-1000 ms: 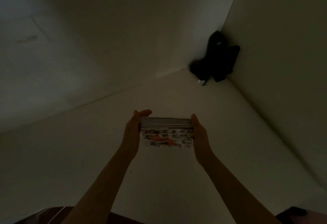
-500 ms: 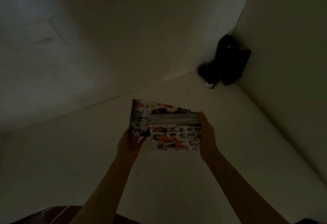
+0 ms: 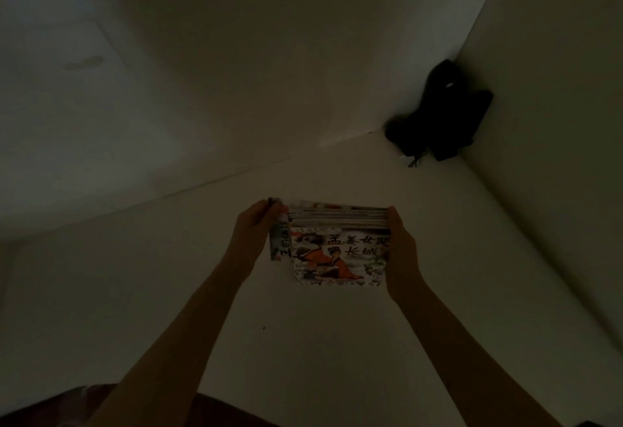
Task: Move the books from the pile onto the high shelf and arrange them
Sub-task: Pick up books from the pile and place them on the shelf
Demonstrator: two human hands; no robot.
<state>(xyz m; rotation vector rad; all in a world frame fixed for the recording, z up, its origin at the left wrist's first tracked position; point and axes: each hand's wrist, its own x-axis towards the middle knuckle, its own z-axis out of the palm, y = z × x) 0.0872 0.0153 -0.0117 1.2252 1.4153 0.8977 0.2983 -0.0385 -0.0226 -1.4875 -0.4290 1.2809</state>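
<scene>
Your left hand (image 3: 256,228) is pinching one thin book (image 3: 277,241) beside the stack (image 3: 338,248) your right hand (image 3: 403,251) is gripping; a loosening squeeze risks spilling the stack.

Two hands (image 3: 256,231), one stack of books (image 3: 338,244), perhaps several, one dark object (image 3: 441,113)

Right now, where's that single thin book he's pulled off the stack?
In the head view the thin book stands on edge just left of the stack of books, held by the left hand; the right hand steadies the stack's other side.
</scene>
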